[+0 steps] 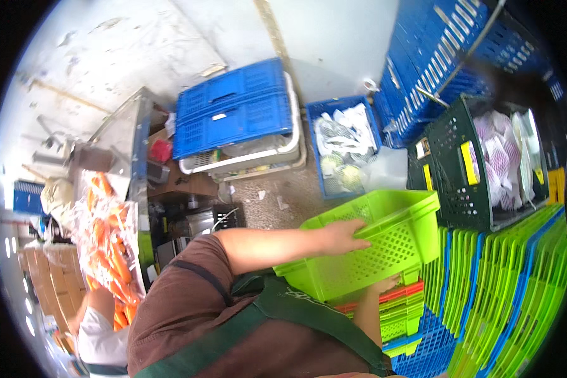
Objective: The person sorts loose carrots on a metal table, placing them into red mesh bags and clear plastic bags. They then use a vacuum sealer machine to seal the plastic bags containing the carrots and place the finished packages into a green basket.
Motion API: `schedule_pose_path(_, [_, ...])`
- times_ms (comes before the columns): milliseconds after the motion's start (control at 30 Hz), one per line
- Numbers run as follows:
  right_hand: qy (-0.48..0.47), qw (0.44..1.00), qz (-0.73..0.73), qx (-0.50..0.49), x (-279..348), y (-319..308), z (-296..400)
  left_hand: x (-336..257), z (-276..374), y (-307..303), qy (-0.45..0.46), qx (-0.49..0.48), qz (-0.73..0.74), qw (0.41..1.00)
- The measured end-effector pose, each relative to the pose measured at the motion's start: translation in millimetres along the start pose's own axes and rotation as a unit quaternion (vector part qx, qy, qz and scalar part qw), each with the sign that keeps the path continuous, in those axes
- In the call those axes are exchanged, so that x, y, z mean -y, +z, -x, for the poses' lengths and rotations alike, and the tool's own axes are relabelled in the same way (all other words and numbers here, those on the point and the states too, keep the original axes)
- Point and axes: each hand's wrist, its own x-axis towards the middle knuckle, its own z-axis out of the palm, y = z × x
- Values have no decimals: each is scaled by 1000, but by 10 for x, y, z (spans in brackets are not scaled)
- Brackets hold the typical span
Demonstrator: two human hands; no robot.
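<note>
A bright green plastic crate with perforated sides [382, 250] is tilted in front of me. My left hand [345, 236] grips its long side, thumb and fingers at the wall. Low on the near side, my right hand [386, 283] is partly hidden behind the crate, so its hold is unclear. Below and beside it stands a stack of green crates [399, 316] with a red one [401, 291] and a blue one among them.
Nested green and blue crates [496, 279] fill the right. A dark crate of netted produce [458, 165], a blue crate with wrapped produce [317, 156] and blue-lidded containers [236, 113] stand ahead. Bagged carrots [108, 245] and another person [101, 335] are at left.
</note>
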Motion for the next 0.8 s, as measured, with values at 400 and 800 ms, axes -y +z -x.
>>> schedule_pose_path(400, [-435, 554, -576, 414, 2716, -2962, 1704, -1229, 2583, -1523, 262, -234, 287, 891])
schedule_pose_path(800, [-228, 738, -519, 367, 4779, -854, 1462, -164, 580, -3301, 181, -430, 74, 881])
